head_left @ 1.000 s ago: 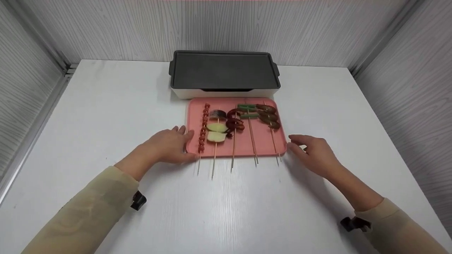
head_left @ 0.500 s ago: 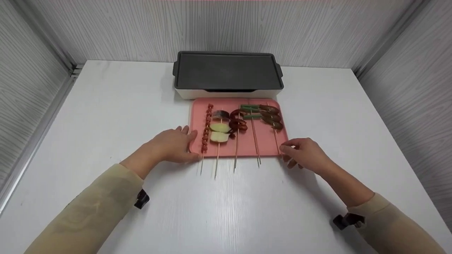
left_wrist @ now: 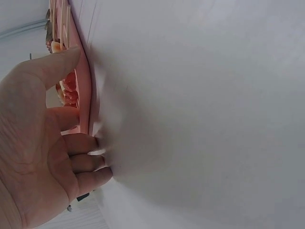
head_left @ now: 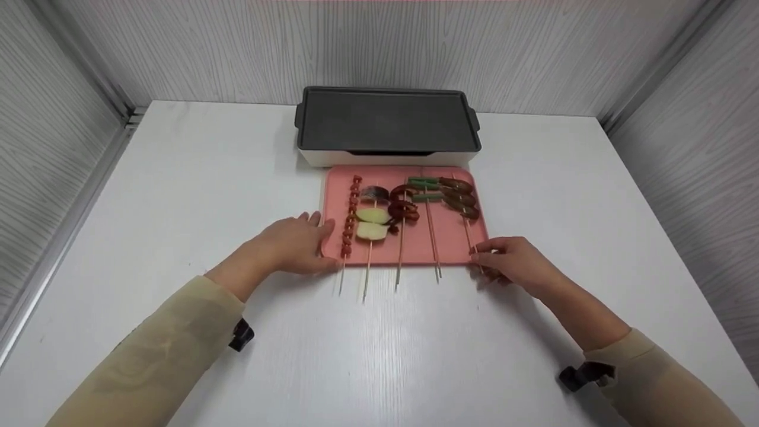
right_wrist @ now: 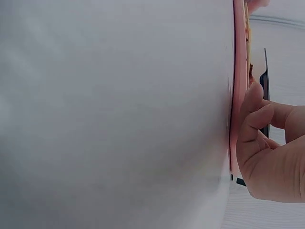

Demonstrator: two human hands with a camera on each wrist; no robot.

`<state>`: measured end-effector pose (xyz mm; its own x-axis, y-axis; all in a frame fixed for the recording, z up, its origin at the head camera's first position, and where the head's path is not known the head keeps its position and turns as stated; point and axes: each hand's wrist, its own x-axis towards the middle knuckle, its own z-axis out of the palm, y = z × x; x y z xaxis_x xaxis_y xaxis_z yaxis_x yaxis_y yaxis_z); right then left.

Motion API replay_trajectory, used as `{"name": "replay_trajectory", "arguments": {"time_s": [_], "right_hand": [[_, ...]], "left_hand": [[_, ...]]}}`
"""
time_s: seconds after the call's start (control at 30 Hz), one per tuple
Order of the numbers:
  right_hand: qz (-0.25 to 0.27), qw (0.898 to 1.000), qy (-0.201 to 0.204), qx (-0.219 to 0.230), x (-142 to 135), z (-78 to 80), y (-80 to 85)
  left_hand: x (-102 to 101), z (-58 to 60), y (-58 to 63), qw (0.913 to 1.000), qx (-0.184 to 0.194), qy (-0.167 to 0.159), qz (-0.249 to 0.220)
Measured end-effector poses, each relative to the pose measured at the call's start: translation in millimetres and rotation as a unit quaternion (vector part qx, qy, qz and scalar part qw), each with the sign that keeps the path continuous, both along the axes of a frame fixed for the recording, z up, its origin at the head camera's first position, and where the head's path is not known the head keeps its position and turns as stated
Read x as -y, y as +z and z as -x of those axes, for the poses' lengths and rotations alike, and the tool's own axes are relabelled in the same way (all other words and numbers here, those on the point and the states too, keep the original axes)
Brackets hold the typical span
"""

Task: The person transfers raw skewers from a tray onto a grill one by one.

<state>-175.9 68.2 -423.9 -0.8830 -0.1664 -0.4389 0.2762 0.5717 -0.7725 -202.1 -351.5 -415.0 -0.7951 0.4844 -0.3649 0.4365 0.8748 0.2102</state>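
Left hand (head_left: 290, 246), fingers relaxed, touches the edge of the pink tray (head_left: 453, 243); right hand (head_left: 516, 264) pinches a brown skewer (head_left: 461, 198), table (head_left: 563, 178) stretching rightward.

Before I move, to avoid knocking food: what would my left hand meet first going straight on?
Your left hand seemingly touches the rim of the pink tray, so that comes first; the red skewer lies just beyond.
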Motion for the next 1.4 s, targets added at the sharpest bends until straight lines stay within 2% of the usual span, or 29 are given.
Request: {"name": "replay_trajectory", "arguments": {"time_s": [0.23,0.6,0.9,1.17,1.4], "right_hand": [[0.064,0.998,-0.021,-0.001,-1.7,-3.8,3.3],[0.050,0.998,-0.030,-0.019,-7.8,-15.8,14.5],[0.062,0.996,-0.034,-0.046,-16.6,-26.2,24.0],[0.061,0.993,-0.033,-0.096,-22.4,-31.6,49.3],[0.047,0.988,-0.039,-0.138,-18.0,-12.4,74.1]], "left_hand": [[-0.7,0.2,2.0,0.9999,-0.003,-0.004,0.010],[-1.2,-0.4,1.7,1.0000,0.006,-0.001,0.006],[-1.3,-1.0,2.9,0.9999,0.008,0.003,0.011],[-1.0,-0.9,4.5,1.0000,0.004,-0.003,0.007],[-1.2,-0.6,3.2,0.9999,0.012,0.003,0.005]]}}
